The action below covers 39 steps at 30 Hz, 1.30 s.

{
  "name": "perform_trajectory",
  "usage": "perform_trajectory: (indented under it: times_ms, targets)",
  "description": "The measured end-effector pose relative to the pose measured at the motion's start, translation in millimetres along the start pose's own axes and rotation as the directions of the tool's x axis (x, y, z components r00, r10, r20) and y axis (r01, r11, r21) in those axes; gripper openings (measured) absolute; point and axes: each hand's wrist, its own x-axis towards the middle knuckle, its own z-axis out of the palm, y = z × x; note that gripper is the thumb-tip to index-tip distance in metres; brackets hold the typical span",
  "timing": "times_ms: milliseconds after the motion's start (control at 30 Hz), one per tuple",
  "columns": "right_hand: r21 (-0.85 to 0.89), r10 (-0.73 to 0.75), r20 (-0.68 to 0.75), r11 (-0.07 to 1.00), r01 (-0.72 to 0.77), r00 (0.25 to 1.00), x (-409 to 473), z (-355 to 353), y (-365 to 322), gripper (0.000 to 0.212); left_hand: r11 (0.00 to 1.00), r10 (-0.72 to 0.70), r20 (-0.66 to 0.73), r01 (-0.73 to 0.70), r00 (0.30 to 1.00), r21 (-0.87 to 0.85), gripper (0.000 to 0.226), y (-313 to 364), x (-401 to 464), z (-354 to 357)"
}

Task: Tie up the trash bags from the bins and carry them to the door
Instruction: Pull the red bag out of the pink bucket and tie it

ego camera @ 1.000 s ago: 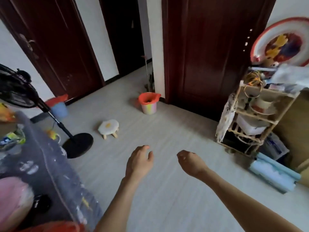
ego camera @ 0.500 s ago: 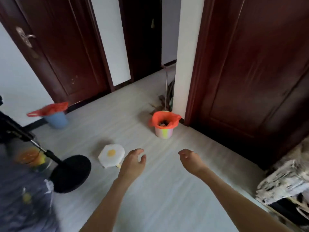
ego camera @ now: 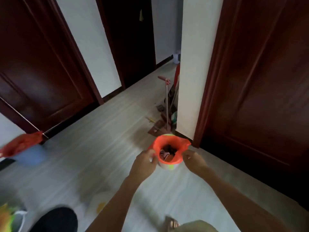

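In the head view, both arms are reaching out from the bottom of the frame toward a small bin [ego camera: 168,165] sitting just below centre, near the white wall end [ego camera: 192,64] and the dark door [ego camera: 260,81] at the right. An orange bag [ego camera: 168,143] is lining the bin, its rim folded over the edge, and dark and pinkish scraps are lying inside; what they are is too blurred to tell. The left hand [ego camera: 144,160] is curling its fingers at the bag's left edge, and the right hand [ego camera: 192,160] is curling at the right edge; both seem to be pinching the plastic, though blur is hiding the actual contact. At the left edge, a blue bin [ego camera: 31,156] is standing with a red bag [ego camera: 21,144] draped over its top, its contents hidden. A broom and dustpan [ego camera: 160,126] are leaning just above the small bin. A black fan base [ego camera: 56,220] is showing at the lower left.
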Motion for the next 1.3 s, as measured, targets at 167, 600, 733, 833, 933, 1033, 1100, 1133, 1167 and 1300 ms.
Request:
perform_trajectory:
  times_ms: [167, 600, 733, 833, 933, 1033, 1100, 1133, 1167, 1300]
  targets:
    - [0.042, 0.048, 0.092, 0.998, -0.052, 0.995, 111, -16, -49, 0.031, 0.999, -0.035, 0.008, 0.035, 0.999, -0.012, 0.024, -10, 115, -40]
    - [0.423, 0.641, -0.123, 0.724, -0.544, 0.758, 355, 53, -40, 0.028, 0.978, 0.04, 0.522, -0.14, 0.852, 0.154, 0.027, -72, 481, -10]
    - [0.609, 0.822, -0.126, 0.506, -0.61, 0.555, 372, 80, -36, 0.031, 0.956, 0.036, 0.614, -0.206, 0.788, 0.209, 0.026, -88, 540, 24]
    - [0.66, 0.869, -0.111, 0.427, -0.618, 0.483, 367, 104, -23, 0.033, 0.956, 0.003, 0.652, -0.194, 0.758, 0.221, 0.027, -109, 556, 54]
    - [0.65, 0.881, -0.123, 0.419, -0.633, 0.456, 368, 143, 11, 0.033, 0.97, -0.086, 0.672, -0.091, 0.736, 0.224, 0.025, -152, 564, 106]
    - [0.648, 0.887, -0.133, 0.416, -0.638, 0.443, 378, 182, 48, 0.037, 0.974, -0.174, 0.638, 0.034, 0.75, 0.226, 0.027, -194, 568, 156]
    - [0.627, 0.872, -0.152, 0.449, -0.636, 0.465, 395, 220, 91, 0.044, 0.973, -0.163, 0.6, 0.026, 0.783, 0.231, 0.034, -230, 569, 202]
    - [0.614, 0.857, -0.176, 0.48, -0.627, 0.484, 410, 241, 120, 0.049, 0.975, -0.131, 0.571, 0.0, 0.811, 0.224, 0.038, -250, 574, 234]
    - [0.609, 0.855, -0.183, 0.486, -0.627, 0.486, 421, 253, 141, 0.056, 0.972, -0.109, 0.533, -0.022, 0.839, 0.232, 0.043, -259, 580, 251]
    - [0.647, 0.832, -0.285, 0.534, -0.545, 0.476, 475, 295, 218, 0.087, 0.971, -0.009, 0.423, -0.093, 0.906, 0.219, 0.064, -309, 612, 328]
